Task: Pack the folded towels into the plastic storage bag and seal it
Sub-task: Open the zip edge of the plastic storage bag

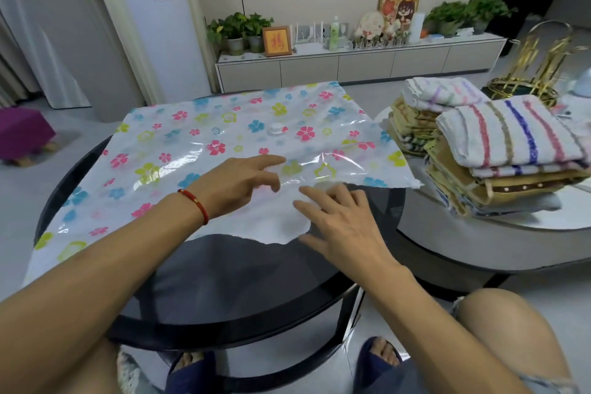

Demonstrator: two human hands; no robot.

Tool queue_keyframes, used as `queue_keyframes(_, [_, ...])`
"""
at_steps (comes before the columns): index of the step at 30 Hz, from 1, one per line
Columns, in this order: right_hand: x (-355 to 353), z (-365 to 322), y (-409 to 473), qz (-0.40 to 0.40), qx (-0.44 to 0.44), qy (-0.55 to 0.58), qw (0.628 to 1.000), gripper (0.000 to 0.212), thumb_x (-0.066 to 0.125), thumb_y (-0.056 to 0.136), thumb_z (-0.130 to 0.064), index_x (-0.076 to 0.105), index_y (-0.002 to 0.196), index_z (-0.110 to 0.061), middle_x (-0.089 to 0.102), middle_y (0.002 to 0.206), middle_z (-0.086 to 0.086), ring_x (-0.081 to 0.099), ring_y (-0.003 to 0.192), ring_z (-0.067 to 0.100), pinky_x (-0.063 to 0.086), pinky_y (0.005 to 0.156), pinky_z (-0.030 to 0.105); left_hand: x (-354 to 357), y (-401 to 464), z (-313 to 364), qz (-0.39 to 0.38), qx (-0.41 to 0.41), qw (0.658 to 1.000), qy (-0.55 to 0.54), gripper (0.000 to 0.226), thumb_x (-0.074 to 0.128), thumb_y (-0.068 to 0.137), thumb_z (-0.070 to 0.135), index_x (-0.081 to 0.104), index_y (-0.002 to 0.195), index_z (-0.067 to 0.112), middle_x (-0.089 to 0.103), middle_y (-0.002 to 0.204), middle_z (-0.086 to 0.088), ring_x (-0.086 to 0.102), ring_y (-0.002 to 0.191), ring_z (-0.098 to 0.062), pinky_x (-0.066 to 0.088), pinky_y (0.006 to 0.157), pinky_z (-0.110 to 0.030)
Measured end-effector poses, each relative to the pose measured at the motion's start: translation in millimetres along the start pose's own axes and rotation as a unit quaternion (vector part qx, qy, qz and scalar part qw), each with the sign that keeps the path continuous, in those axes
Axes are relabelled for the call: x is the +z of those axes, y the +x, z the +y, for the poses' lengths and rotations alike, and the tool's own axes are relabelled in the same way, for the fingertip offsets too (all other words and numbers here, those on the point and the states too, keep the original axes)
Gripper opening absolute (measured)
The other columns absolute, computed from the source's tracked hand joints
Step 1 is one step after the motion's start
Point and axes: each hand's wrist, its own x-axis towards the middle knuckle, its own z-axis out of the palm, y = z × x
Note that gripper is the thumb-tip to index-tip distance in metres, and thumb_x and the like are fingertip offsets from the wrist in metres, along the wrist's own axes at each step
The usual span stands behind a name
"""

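Note:
A flat plastic storage bag (pixel 198 137) printed with coloured flowers lies spread over the round dark glass table (pixel 224 285), a white valve cap (pixel 277 130) near its middle. My left hand (pixel 243 182), with a red cord on the wrist, hovers over the bag's near edge, fingers apart. My right hand (pixel 339 221) rests flat on the bag's near right corner, fingers spread. Two stacks of folded towels stand on the lower white table at right: a near stack topped by a striped white towel (pixel 508 134) and a far stack (pixel 438 96) behind it.
A gold wire basket (pixel 537 73) stands behind the towels on the white table (pixel 479 243). A purple stool (pixel 22 134) sits on the floor at left. A TV cabinet with plants and frames lines the far wall. My knees and slippered feet are below the table.

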Motion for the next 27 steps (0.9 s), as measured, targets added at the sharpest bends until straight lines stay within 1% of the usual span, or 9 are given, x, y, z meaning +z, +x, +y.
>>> queue_keyframes(2, [-2.8, 6.8, -0.2, 0.001, 0.026, -0.013, 1.000, 0.039, 0.078, 0.083, -0.041, 0.070, 0.118, -0.026, 0.058, 0.145, -0.003, 0.056, 0.108, 0.031, 0.042, 0.079, 0.043, -3.7, -1.2, 0.9, -0.027, -0.010, 0.999, 0.022, 0.084, 0.047, 0.081, -0.023, 0.053, 0.136, 0.040, 0.034, 0.157, 0.000, 0.052, 0.127, -0.031, 0.047, 0.093, -0.030])
queue_keyframes(5, [0.6, 10.0, -7.2, 0.035, 0.052, -0.013, 0.998, 0.004, 0.074, 0.091, -0.026, 0.076, 0.091, -0.023, 0.069, 0.113, -0.005, 0.056, 0.093, 0.027, 0.039, 0.072, 0.040, -9.7, 4.6, 2.2, -0.053, -0.004, 0.997, 0.056, 0.107, 0.040, 0.074, -0.026, 0.027, 0.148, 0.051, 0.026, 0.160, 0.005, 0.052, 0.125, -0.031, 0.047, 0.089, -0.034])
queue_keyframes(9, [5.7, 0.9, -22.3, 0.013, 0.120, 0.017, 0.993, 0.019, 0.069, 0.096, -0.025, 0.075, 0.078, -0.022, 0.063, 0.086, -0.006, 0.050, 0.083, 0.023, 0.034, 0.069, 0.036, -19.7, 20.4, -4.5, -0.025, -0.044, 0.997, 0.067, 0.101, 0.045, 0.075, -0.024, 0.033, 0.147, 0.046, 0.025, 0.161, 0.004, 0.055, 0.122, -0.036, 0.051, 0.077, -0.034])
queue_keyframes(11, [1.7, 0.7, -28.5, 0.009, 0.128, 0.045, 0.991, 0.019, 0.068, 0.096, -0.028, 0.077, 0.080, -0.022, 0.064, 0.087, -0.008, 0.050, 0.085, 0.022, 0.034, 0.069, 0.035, -21.0, 24.4, -6.5, -0.029, -0.054, 0.996, 0.057, 0.103, 0.045, 0.077, -0.024, 0.029, 0.148, 0.048, 0.021, 0.162, 0.004, 0.051, 0.127, -0.037, 0.054, 0.088, -0.042])
queue_keyframes(13, [-9.0, 3.0, -26.6, -0.018, 0.078, 0.038, 0.996, 0.011, 0.068, 0.092, -0.023, 0.079, 0.089, -0.024, 0.069, 0.104, -0.008, 0.052, 0.095, 0.024, 0.037, 0.072, 0.037, -18.3, 24.1, -6.5, -0.037, -0.048, 0.997, 0.046, 0.108, 0.044, 0.076, -0.025, 0.021, 0.149, 0.052, 0.019, 0.162, 0.008, 0.054, 0.124, -0.035, 0.055, 0.080, -0.035])
queue_keyframes(15, [-18.7, 9.2, -15.2, -0.050, 0.018, 0.013, 0.998, 0.026, 0.068, 0.085, -0.012, 0.076, 0.106, -0.024, 0.063, 0.138, -0.001, 0.054, 0.106, 0.028, 0.040, 0.076, 0.041, -15.6, 20.9, -7.8, -0.042, -0.038, 0.998, 0.032, 0.105, 0.045, 0.081, -0.021, 0.016, 0.150, 0.053, 0.018, 0.162, 0.011, 0.054, 0.124, -0.031, 0.047, 0.069, -0.021])
queue_keyframes(17, [-28.3, 19.4, 0.9, -0.062, -0.001, -0.022, 0.998, 0.046, 0.067, 0.082, -0.006, 0.068, 0.124, -0.025, 0.050, 0.155, 0.003, 0.054, 0.109, 0.032, 0.039, 0.075, 0.042, -14.7, 16.9, -11.9, -0.051, -0.026, 0.998, 0.017, 0.093, 0.055, 0.092, -0.004, 0.010, 0.150, 0.053, 0.016, 0.162, 0.012, 0.049, 0.130, -0.028, 0.046, 0.077, -0.020])
queue_keyframes(21, [-30.9, 40.2, 9.4, -0.085, 0.008, -0.084, 0.993, 0.051, 0.061, 0.083, -0.005, 0.059, 0.130, -0.025, 0.045, 0.148, 0.000, 0.049, 0.116, 0.027, 0.035, 0.077, 0.039, -14.5, 11.7, -20.3, -0.119, -0.003, 0.992, -0.039, 0.107, 0.078, 0.080, 0.035, -0.002, 0.150, 0.053, 0.007, 0.164, 0.013, 0.038, 0.139, -0.024, 0.042, 0.100, -0.032])
queue_keyframes(27, [-9.7, 41.2, -33.2, -0.139, 0.093, -0.035, 0.985, 0.042, 0.052, 0.086, -0.005, 0.059, 0.124, -0.022, 0.051, 0.128, -0.003, 0.047, 0.110, 0.024, 0.039, 0.078, 0.034, -17.2, 17.8, -22.0, -0.116, -0.002, 0.993, -0.027, 0.120, 0.082, 0.070, 0.048, -0.006, 0.152, 0.048, 0.006, 0.164, 0.012, 0.023, 0.147, -0.022, 0.028, 0.113, -0.037])
